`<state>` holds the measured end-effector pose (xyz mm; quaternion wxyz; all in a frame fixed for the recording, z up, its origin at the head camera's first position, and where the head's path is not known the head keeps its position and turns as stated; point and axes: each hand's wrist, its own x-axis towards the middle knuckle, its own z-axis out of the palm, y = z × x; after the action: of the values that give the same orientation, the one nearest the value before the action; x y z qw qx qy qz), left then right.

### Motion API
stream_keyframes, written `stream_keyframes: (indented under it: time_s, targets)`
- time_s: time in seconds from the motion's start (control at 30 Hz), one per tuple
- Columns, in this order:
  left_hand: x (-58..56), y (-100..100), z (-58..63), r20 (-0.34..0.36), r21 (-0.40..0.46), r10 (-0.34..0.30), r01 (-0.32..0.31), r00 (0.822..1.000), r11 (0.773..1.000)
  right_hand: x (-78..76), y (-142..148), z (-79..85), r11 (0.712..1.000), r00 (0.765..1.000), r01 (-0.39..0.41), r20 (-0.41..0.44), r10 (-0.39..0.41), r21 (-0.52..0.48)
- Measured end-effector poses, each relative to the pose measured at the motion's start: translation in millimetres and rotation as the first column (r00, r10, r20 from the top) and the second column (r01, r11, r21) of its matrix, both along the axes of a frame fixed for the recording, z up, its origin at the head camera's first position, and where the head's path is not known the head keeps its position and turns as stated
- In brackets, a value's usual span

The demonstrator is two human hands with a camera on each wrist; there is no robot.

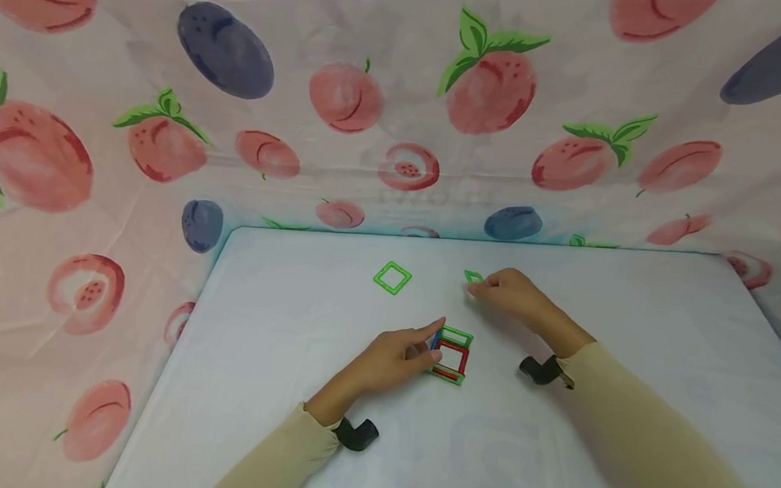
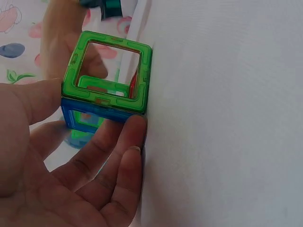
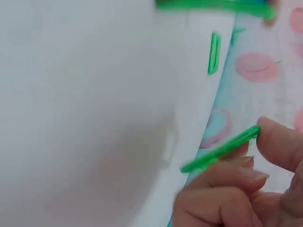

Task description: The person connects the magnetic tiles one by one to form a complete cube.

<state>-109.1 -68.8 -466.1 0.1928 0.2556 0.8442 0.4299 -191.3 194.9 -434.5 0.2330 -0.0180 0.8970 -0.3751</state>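
Observation:
A small cube of see-through magnetic tiles (image 2: 105, 101) stands on the white table, with green, blue and red frames as its sides. My left hand (image 1: 392, 361) grips it from the left, thumb and fingers around the blue side, as the left wrist view shows close up. Farther back and to the right, my right hand (image 1: 512, 294) pinches a single green square tile (image 3: 222, 149) between thumb and fingers. In the right wrist view that tile is tilted and seen nearly edge-on.
Another green square tile (image 1: 392, 278) lies flat near the back of the white table (image 1: 292, 290). A fruit-printed cloth (image 1: 341, 165) hangs behind the table and along its left side. Black wrist devices (image 1: 539, 370) sit at both sleeves.

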Motion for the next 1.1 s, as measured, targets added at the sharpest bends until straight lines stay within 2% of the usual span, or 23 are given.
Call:
stream_keyframes:
  time_s: [0.07,0.13,0.23,0.37,0.63,0.93,1.1]
  targets:
    - [1.0,0.4,-0.2,0.007,0.001,0.009,-0.009,1.0,1.0,12.5,8.4,2.9,0.996,0.993,0.041,0.112,-0.032,-0.074]
    - [2.2,1.2,0.0,0.015,0.006,0.024,-0.024,1.0,1.0,25.2,14.7,4.0,0.99,0.98,0.057,0.194,-0.031,-0.129]
    - [4.4,3.2,-0.7,0.035,0.014,0.052,-0.053,0.998,0.999,43.2,19.5,2.3,0.977,0.964,0.06,0.265,-0.003,-0.206]
    - [7.2,7.1,-1.2,0.038,0.014,0.088,-0.088,0.995,0.996,61.7,19.4,-1.8,0.962,0.949,0.059,0.315,0.029,-0.266]
    - [11.4,14.2,2.9,0.01,0.001,0.125,-0.125,0.992,0.992,80.4,15.3,-3.1,0.929,0.945,0.037,0.316,0.088,-0.369]
    - [12.0,21.2,4.7,-0.02,-0.003,0.14,-0.14,0.99,0.99,85.9,13.1,-5.1,0.883,0.941,0.003,0.3,0.157,-0.47]
    - [11.5,23.1,6.1,-0.036,-0.005,0.145,-0.146,0.989,0.989,86.5,12.3,-5.9,0.88,0.945,0.015,0.294,0.143,-0.474]
